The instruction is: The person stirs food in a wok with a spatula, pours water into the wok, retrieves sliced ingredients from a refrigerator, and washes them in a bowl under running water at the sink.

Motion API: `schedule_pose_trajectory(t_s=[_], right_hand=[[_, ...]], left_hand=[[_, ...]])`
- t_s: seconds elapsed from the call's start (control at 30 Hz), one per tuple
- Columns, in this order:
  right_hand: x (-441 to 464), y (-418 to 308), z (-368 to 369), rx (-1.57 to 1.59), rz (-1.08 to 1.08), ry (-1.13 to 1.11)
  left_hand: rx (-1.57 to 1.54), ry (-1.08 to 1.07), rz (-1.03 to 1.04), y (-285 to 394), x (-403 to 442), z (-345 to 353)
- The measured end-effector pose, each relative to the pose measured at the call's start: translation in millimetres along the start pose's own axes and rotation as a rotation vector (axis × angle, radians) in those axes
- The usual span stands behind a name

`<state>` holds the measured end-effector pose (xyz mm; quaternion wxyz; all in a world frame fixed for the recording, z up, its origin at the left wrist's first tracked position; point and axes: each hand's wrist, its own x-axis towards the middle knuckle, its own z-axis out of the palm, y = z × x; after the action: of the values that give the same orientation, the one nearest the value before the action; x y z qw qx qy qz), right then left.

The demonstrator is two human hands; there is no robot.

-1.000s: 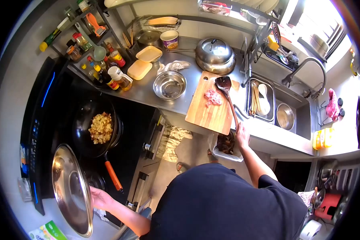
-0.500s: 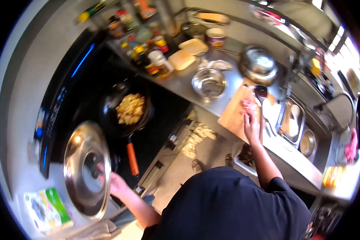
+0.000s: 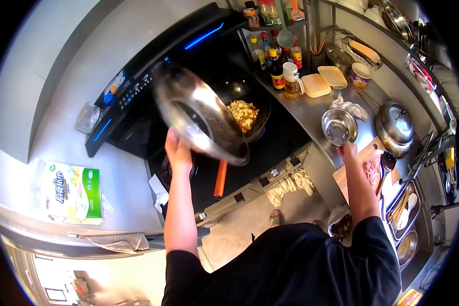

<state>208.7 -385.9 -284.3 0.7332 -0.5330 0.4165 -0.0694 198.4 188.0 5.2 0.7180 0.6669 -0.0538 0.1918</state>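
Note:
My left hand (image 3: pixel 178 150) grips a large shiny metal lid (image 3: pixel 209 120), tilted and blurred, over the black hob. The lid overlaps the near-left side of a dark wok (image 3: pixel 264 115) with an orange handle. Browned food pieces (image 3: pixel 244 115) lie in the wok. My right hand (image 3: pixel 347 149) has its fingers closed on the near rim of a small steel bowl (image 3: pixel 336 125) on the steel counter. Beside that arm, a wooden cutting board (image 3: pixel 340 178) carries pink raw meat (image 3: pixel 372 172), with a dark spatula (image 3: pixel 387 163) lying across the board.
Sauce bottles (image 3: pixel 276 71) and an oil jug (image 3: pixel 292 81) stand behind the wok. A domed steel pot (image 3: pixel 394 125) sits at the right. A green-and-white tissue pack (image 3: pixel 74 191) lies on the left counter. Below the board is a lined bin (image 3: pixel 340 224).
The view has swung left. My left hand has brought the lid up over the hob beside the wok. My right hand has left the spatula and cutting board and taken hold of the steel bowl.

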Motion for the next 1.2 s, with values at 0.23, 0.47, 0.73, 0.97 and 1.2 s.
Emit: schedule_pose_trajectory(t_s=[0.23,0.47,0.73,0.97,1.2], right_hand=[[-60,14,-36,0.16,-0.044,-0.043],[-155,3,-86,0.061,-0.114,0.064],[-254,4,-137,-0.047,-0.212,0.278],[-309,33,-217,0.169,-0.101,0.433],[-378,60,-364,0.216,-0.17,0.954]], left_hand=[[0.968,-0.346,0.358,9,91,87],[1.408,-0.622,0.431,-53,151,97],[1.534,-0.778,0.414,-97,172,93],[1.441,-0.804,0.438,-107,169,88],[1.457,-0.702,0.502,-66,104,122]])
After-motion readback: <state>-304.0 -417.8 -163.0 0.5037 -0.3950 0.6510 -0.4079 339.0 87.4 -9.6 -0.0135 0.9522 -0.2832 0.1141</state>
